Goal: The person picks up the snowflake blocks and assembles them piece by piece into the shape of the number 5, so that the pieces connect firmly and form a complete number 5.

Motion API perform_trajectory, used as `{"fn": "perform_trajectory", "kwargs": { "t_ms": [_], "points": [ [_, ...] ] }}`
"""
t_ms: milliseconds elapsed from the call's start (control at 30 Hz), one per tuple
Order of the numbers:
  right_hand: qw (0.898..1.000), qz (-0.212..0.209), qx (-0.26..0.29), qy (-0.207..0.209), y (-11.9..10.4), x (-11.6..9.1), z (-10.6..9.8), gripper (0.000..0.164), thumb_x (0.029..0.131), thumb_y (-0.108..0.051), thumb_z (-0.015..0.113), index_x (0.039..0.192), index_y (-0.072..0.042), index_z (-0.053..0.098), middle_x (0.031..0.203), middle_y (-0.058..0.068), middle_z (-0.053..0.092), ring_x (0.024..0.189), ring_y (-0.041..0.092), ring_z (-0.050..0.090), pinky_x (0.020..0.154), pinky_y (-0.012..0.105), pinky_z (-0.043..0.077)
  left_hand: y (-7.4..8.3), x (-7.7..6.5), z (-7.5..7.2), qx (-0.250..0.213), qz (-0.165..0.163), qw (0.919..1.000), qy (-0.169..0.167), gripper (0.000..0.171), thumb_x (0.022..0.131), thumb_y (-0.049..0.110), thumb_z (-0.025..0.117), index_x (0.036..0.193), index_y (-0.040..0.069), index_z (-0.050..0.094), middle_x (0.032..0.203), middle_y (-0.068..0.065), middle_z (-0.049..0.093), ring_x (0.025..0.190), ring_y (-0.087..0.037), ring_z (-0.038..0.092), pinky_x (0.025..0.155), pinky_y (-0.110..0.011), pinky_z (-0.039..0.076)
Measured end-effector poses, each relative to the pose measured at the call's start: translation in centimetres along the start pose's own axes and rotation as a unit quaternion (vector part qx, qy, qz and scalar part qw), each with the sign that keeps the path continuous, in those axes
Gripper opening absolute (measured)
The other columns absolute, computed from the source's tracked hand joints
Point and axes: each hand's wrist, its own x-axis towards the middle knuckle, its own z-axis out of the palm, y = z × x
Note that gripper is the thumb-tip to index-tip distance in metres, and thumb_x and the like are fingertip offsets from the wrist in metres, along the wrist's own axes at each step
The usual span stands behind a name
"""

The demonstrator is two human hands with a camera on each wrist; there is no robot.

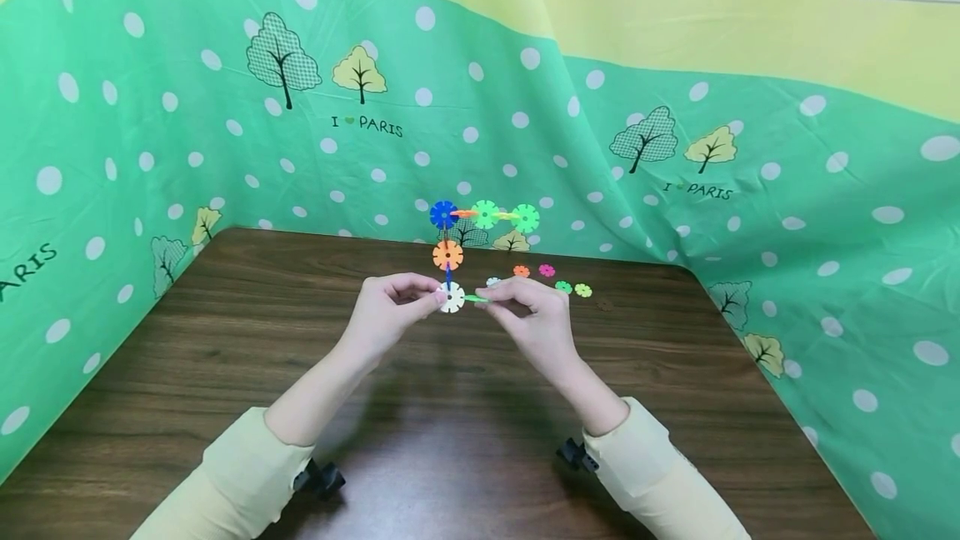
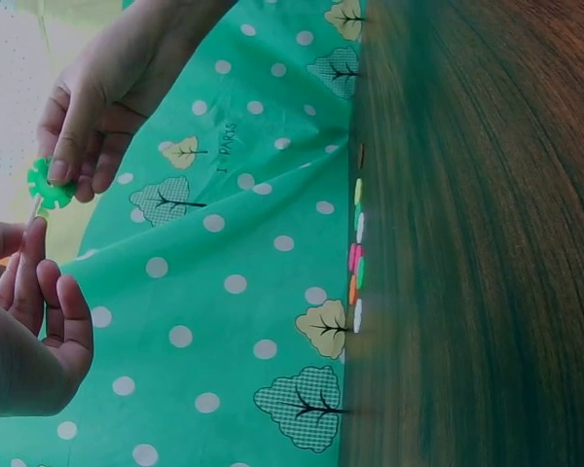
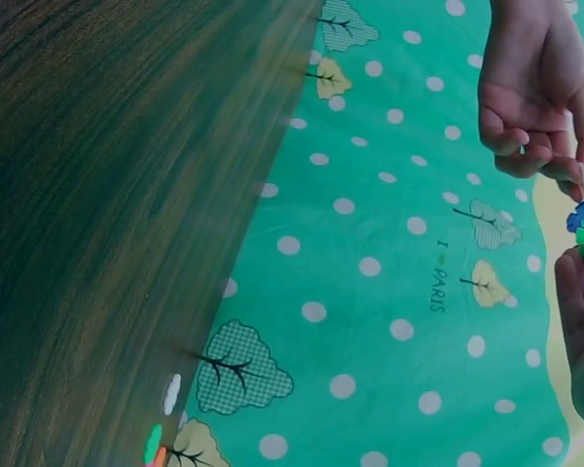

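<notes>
Held above the table is a chain of slotted plastic discs. In the head view my left hand pinches the white disc at its lower end. My right hand pinches a green disc, seen edge-on, at the white disc's right edge; the left wrist view shows this green disc face-on. From the white disc the chain runs up through an edge-on blue disc to an orange disc and a dark blue disc. It then turns right to two light green discs, with edge-on orange and yellow ones between.
Several loose discs lie on the dark wooden table beyond my right hand, among them a pink disc, an orange disc and a yellow-green disc. A green dotted cloth hangs around the table's back and sides.
</notes>
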Motion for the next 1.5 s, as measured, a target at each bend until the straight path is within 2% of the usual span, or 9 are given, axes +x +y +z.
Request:
{"fn": "perform_trajectory", "kwargs": {
  "t_ms": [133,333,567,700,1033,1200,1367,1500],
  "points": [
    [1.0,-0.006,0.009,0.001,0.0,0.0,0.0,0.014,0.074,0.003,0.076,0.087,-0.003,0.074,0.085,0.01,0.073,0.081,0.019,0.069,0.072,0.018,0.053,0.0,0.0,0.0,0.005,0.004,1.0,-0.002,0.016,0.081,0.01,0.073,0.093,-0.001,0.072,0.075,0.003,0.07,0.067,-0.012,0.06,0.064,-0.027,0.053],
    [1.0,-0.006,0.018,0.001,0.0,-0.2,-0.1,0.016,0.072,0.004,0.078,0.087,-0.002,0.074,0.085,0.011,0.073,0.08,0.021,0.069,0.073,0.019,0.053,-0.1,0.0,0.1,0.011,0.006,0.9999,0.0,0.015,0.081,0.012,0.073,0.092,0.001,0.072,0.075,0.002,0.07,0.066,-0.016,0.061,0.06,-0.023,0.051],
    [1.0,-0.004,0.01,-0.008,0.0,-0.2,0.1,0.02,0.069,0.006,0.079,0.087,-0.003,0.075,0.083,0.008,0.073,0.083,0.019,0.069,0.08,0.021,0.053,-0.2,-0.1,0.2,0.011,0.012,0.9998,-0.009,0.016,0.081,0.013,0.074,0.091,0.001,0.072,0.078,-0.004,0.072,0.066,-0.012,0.061,0.06,-0.024,0.05],
    [1.0,-0.01,0.025,-0.007,0.1,-0.4,0.1,0.018,0.07,0.006,0.078,0.085,-0.002,0.075,0.082,0.009,0.073,0.081,0.019,0.069,0.084,0.025,0.053,-0.3,-0.1,0.3,0.015,0.016,0.9997,-0.011,0.017,0.081,0.013,0.075,0.09,-0.001,0.072,0.077,-0.006,0.072,0.064,-0.011,0.061,0.06,-0.024,0.05],
    [0.998,-0.05,0.043,-0.024,0.5,-0.5,0.1,0.019,0.069,0.01,0.077,0.084,-0.001,0.075,0.081,0.01,0.072,0.078,0.019,0.069,0.078,0.024,0.054,-0.4,-0.2,0.6,0.012,0.012,0.9997,-0.018,0.012,0.08,0.008,0.074,0.088,-0.001,0.073,0.078,-0.008,0.071,0.063,-0.014,0.06,0.057,-0.023,0.049],
    [0.998,-0.055,0.025,-0.032,0.7,-0.4,0.1,0.022,0.068,0.01,0.078,0.086,-0.004,0.074,0.082,0.008,0.073,0.081,0.019,0.069,0.08,0.023,0.054,-0.7,-0.2,0.6,0.018,0.012,0.9997,-0.014,0.012,0.082,0.008,0.072,0.09,0.0,0.072,0.079,-0.009,0.071,0.065,-0.011,0.061,0.06,-0.023,0.051],
    [0.998,-0.043,-0.022,-0.05,1.2,-0.5,-0.3,0.026,0.07,-0.002,0.081,0.093,-0.008,0.074,0.091,0.004,0.073,0.09,0.017,0.068,0.084,0.02,0.051,-1.0,-0.3,0.6,0.023,0.016,0.9996,-0.007,0.012,0.082,0.01,0.073,0.09,0.001,0.072,0.078,-0.008,0.071,0.064,-0.012,0.062,0.061,-0.025,0.051],
    [0.997,-0.03,-0.034,-0.069,1.9,-0.8,-1.3,0.029,0.07,-0.008,0.082,0.098,-0.01,0.073,0.096,0.003,0.072,0.094,0.016,0.067,0.088,0.02,0.049,-1.1,-0.2,0.4,0.032,0.011,0.9994,-0.003,0.013,0.081,0.012,0.074,0.09,0.002,0.072,0.079,-0.008,0.071,0.065,-0.012,0.062,0.061,-0.024,0.051]
  ]
}}
